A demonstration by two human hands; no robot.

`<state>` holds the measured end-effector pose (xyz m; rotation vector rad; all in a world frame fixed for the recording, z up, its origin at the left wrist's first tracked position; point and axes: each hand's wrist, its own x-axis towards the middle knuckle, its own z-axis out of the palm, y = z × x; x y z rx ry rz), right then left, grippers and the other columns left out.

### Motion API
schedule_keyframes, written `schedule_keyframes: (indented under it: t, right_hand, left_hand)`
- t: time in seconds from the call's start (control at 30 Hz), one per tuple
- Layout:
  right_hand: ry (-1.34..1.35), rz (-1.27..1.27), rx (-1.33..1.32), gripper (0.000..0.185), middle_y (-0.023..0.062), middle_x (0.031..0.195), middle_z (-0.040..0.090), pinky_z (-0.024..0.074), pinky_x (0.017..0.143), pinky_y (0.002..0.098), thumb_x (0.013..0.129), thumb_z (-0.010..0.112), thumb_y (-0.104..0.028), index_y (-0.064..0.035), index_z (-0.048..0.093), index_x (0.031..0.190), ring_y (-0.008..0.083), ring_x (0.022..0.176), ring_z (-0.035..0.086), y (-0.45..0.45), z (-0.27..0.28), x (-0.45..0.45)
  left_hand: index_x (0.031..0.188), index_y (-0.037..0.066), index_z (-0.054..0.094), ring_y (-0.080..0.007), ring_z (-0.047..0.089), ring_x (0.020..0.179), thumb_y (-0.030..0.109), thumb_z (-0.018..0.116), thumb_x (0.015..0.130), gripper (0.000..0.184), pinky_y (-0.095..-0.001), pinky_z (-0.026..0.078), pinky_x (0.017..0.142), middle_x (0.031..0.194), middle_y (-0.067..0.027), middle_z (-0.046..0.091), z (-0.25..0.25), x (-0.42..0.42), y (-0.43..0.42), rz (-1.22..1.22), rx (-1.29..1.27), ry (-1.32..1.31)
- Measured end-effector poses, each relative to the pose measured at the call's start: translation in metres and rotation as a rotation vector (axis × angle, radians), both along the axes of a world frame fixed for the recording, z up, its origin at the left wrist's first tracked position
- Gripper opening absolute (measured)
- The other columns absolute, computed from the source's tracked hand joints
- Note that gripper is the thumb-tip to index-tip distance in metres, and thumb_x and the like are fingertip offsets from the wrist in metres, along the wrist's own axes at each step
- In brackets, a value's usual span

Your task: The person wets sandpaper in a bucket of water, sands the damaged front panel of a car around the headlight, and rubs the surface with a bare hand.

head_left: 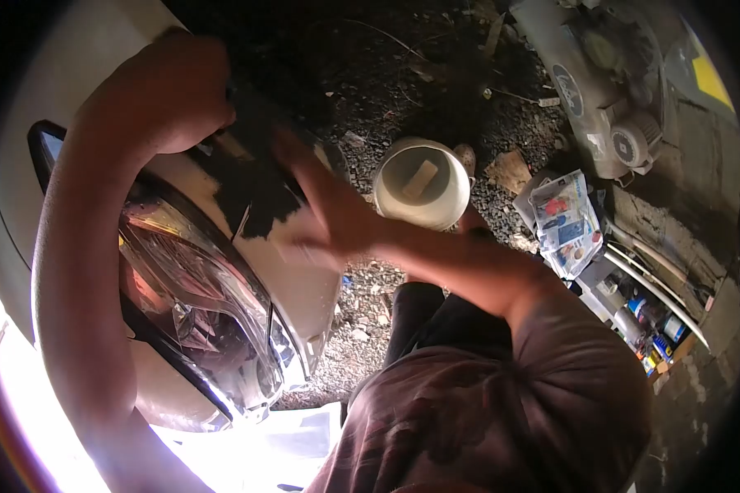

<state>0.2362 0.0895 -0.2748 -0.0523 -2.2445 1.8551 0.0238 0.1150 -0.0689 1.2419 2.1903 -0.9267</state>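
Curled over the car's body at the upper left is my left hand [185, 94], its fingers closed; whatever lies in them, if anything, is hidden. My right hand [329, 214] is open with its fingers apart, at the beige bumper [292, 275]. Some of its fingers are smeared by motion. Between the two hands the panel carries a dark, ragged-edged patch [255, 193]. Just below my left forearm's inner side sits the car's headlight [193, 308], with a clear lens and dark trim.
A white bucket [384, 193] with a light block [420, 179] inside stands on the gravel. To the right are a folded newspaper [563, 222], a crate of bottles and cans [645, 320], and a grey tank with a motor [629, 144]. Bright light glares at lower left.
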Motion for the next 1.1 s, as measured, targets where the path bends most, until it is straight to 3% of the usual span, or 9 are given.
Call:
schedule_keyframes:
  t: [0.07,0.17,0.23,0.33,0.57,0.67,0.77,0.93,1.1]
  right_hand:
    - [-0.173,-0.044,-0.254,0.117,0.0277,0.178,0.007,0.0182,0.133,0.0533,0.089,0.077,-0.059,-0.0048,0.014,0.171,0.0470,0.164,0.012,0.024,0.016,-0.074]
    - [-0.104,-0.045,-0.251,0.120,0.0274,0.178,0.007,0.0181,0.133,0.0526,0.086,0.081,-0.056,-0.0045,0.014,0.171,0.0461,0.164,0.012,0.027,0.017,-0.067]
    - [0.053,-0.009,-0.035,0.126,0.0339,0.175,0.007,0.0183,0.133,0.0550,0.090,0.075,-0.066,0.0044,0.007,0.169,0.0479,0.164,0.008,-0.001,0.004,0.005]
    - [0.063,-0.004,-0.081,0.125,0.0336,0.175,0.007,0.0187,0.133,0.0559,0.089,0.077,-0.065,0.0047,0.010,0.168,0.0486,0.164,0.008,-0.025,0.009,0.069]
    - [-0.142,-0.016,-0.204,0.124,0.0316,0.176,0.007,0.0190,0.133,0.0547,0.088,0.076,-0.066,0.0000,0.010,0.170,0.0474,0.164,0.012,0.027,0.018,-0.063]
    - [0.056,-0.034,-0.103,0.121,0.0297,0.177,0.007,0.0171,0.133,0.0541,0.090,0.075,-0.065,-0.0033,0.010,0.171,0.0472,0.164,0.011,-0.009,0.005,0.012]
    - [0.085,-0.026,-0.095,0.117,0.0301,0.177,0.006,0.0170,0.132,0.0551,0.093,0.074,-0.063,-0.0024,0.011,0.171,0.0479,0.164,0.010,-0.022,0.021,0.058]
    - [-0.008,0.010,-0.135,0.116,0.0316,0.176,0.008,0.0201,0.132,0.0539,0.092,0.077,-0.060,-0.0008,0.014,0.170,0.0467,0.164,0.012,0.028,0.028,-0.066]
    - [0.069,-0.049,-0.102,0.117,0.0310,0.176,0.008,0.0185,0.132,0.0591,0.091,0.078,-0.060,-0.0034,0.014,0.170,0.0484,0.163,0.013,-0.007,0.018,0.013]
  left_hand:
    - [0.115,0.003,0.075,-0.0380,0.071,0.112,0.029,0.079,0.092,0.035,-0.0482,0.057,0.100,0.117,-0.0221,0.072,-0.003,-0.005,-0.002,-0.024,0.005,-0.016]
    - [0.117,0.002,0.074,-0.0375,0.070,0.114,0.028,0.079,0.092,0.036,-0.0474,0.056,0.101,0.120,-0.0216,0.071,-0.009,-0.016,-0.004,-0.083,0.016,-0.047]
    - [0.120,0.004,0.073,-0.0367,0.070,0.115,0.027,0.079,0.092,0.037,-0.0471,0.056,0.102,0.124,-0.0197,0.070,-0.007,-0.013,-0.002,-0.066,-0.049,0.074]
    - [0.122,0.005,0.073,-0.0361,0.070,0.116,0.028,0.079,0.091,0.039,-0.0470,0.055,0.103,0.126,-0.0186,0.069,-0.007,-0.013,-0.003,-0.021,-0.013,0.035]
    - [0.124,0.005,0.072,-0.0364,0.070,0.118,0.029,0.079,0.092,0.040,-0.0463,0.055,0.105,0.127,-0.0195,0.069,-0.013,-0.022,-0.009,-0.108,-0.017,-0.037]
    - [0.101,-0.002,0.080,-0.0398,0.076,0.096,0.023,0.075,0.091,0.027,-0.0478,0.060,0.089,0.104,-0.0241,0.076,-0.015,-0.023,-0.017,-0.252,0.287,-0.035]
    - [0.126,0.005,0.072,-0.0390,0.070,0.113,0.029,0.078,0.093,0.041,-0.0477,0.055,0.102,0.119,-0.0206,0.072,-0.007,-0.011,-0.003,-0.045,-0.019,0.060]
    - [0.120,0.002,0.073,-0.0382,0.071,0.111,0.027,0.078,0.092,0.038,-0.0488,0.055,0.100,0.119,-0.0221,0.072,-0.014,-0.029,-0.009,-0.128,0.046,-0.082]
    - [0.108,-0.002,0.076,-0.0406,0.074,0.100,0.022,0.077,0.089,0.031,-0.0479,0.058,0.092,0.112,-0.0252,0.072,-0.013,-0.025,-0.016,-0.157,0.218,-0.069]
